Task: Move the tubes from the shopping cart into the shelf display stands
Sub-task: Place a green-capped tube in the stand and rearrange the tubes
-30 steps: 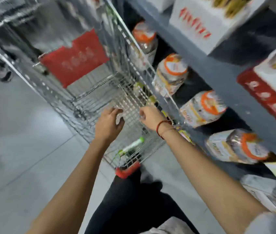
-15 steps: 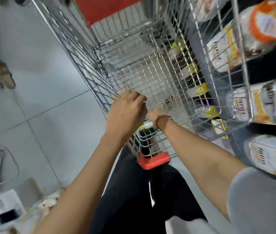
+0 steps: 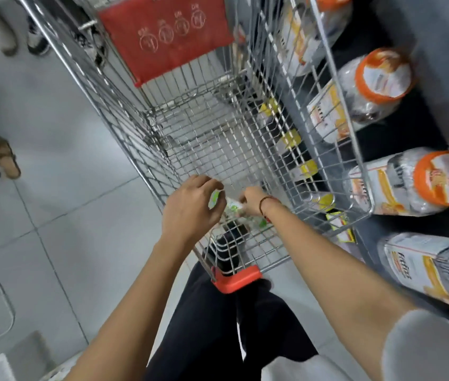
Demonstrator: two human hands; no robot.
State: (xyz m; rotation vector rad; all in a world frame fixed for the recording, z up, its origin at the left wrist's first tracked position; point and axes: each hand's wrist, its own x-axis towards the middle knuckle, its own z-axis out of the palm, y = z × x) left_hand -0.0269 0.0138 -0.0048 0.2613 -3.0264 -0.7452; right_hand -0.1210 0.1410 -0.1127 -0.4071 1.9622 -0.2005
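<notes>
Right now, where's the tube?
Head view, centre: the tube lies in the cart's near end, between the left hand and the right hand.

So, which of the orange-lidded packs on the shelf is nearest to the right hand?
The third orange-lidded pack from the top, just past the cart's corner; its neighbours lie farther from the right hand.

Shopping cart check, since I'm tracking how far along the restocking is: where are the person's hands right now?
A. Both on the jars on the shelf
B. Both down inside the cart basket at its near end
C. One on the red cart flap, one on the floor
B: the left hand and right hand are together low inside the wire shopping cart, at a green-and-white tube.
</notes>
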